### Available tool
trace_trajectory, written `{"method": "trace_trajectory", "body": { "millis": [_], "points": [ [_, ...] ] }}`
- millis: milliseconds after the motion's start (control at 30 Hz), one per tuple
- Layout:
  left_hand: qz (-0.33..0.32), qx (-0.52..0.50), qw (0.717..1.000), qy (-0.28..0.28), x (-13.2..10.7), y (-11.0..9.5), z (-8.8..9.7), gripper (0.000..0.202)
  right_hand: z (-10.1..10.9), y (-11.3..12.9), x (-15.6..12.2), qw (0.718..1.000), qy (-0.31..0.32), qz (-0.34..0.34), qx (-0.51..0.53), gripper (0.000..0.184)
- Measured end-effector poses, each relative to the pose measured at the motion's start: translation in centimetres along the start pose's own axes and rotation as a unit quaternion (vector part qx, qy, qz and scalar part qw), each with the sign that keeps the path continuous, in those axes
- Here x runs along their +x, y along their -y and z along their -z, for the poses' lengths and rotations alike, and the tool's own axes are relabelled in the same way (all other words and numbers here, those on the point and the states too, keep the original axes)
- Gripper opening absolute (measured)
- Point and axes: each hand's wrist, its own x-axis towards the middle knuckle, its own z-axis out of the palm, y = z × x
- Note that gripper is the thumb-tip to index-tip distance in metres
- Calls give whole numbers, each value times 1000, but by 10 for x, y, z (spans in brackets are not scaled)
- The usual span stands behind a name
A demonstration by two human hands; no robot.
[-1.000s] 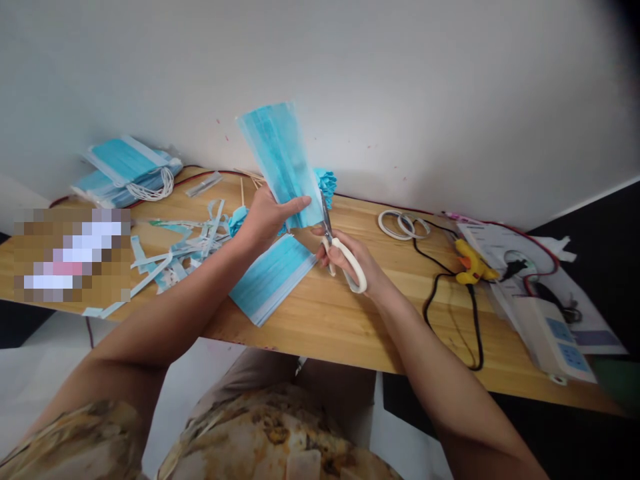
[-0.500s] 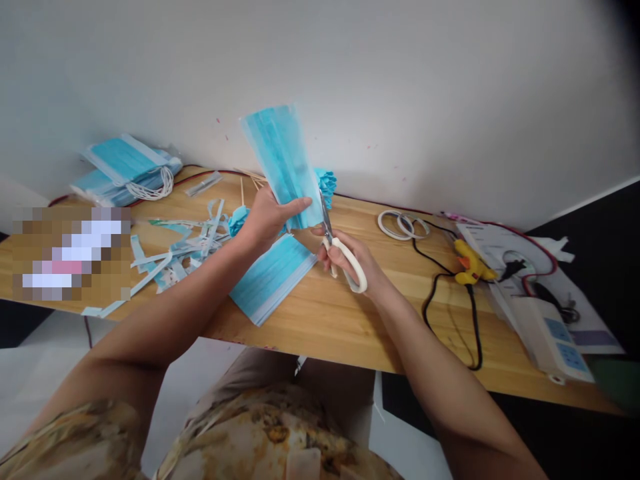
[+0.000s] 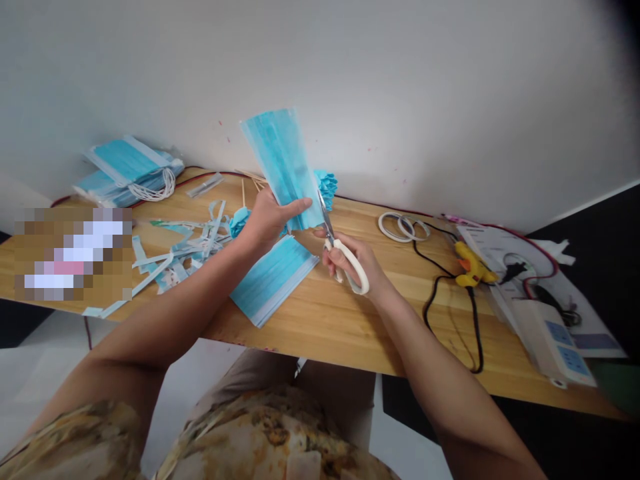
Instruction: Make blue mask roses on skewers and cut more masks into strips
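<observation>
My left hand (image 3: 267,220) pinches the lower end of a blue face mask (image 3: 281,160) and holds it upright above the wooden table (image 3: 350,320). In my right hand (image 3: 353,257) are white-handled scissors (image 3: 340,250), fingers through the loops, with the blades at the mask's right edge near its bottom. Below both hands another blue mask piece (image 3: 273,280) lies flat on the table.
Cut blue strips (image 3: 175,250) litter the table's left. A stack of masks (image 3: 127,173) sits far left, blue paper flowers (image 3: 326,183) by the wall. To the right lie tape rolls (image 3: 403,227), a yellow glue gun (image 3: 470,263) with black cord and a power strip (image 3: 547,340).
The held mask and both hands have shifted very slightly; the scissors stay at the mask's right edge. Nothing else has moved.
</observation>
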Motion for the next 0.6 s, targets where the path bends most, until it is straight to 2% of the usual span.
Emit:
{"method": "trace_trajectory", "body": {
  "millis": [200,600],
  "points": [
    [-2,0,1000,-14,0,1,0,51,0,-2,2,1000,-5,-6,19,74],
    [6,-8,1000,-5,0,2,1,48,0,-2,2,999,-12,-15,26,69]
  ]
}}
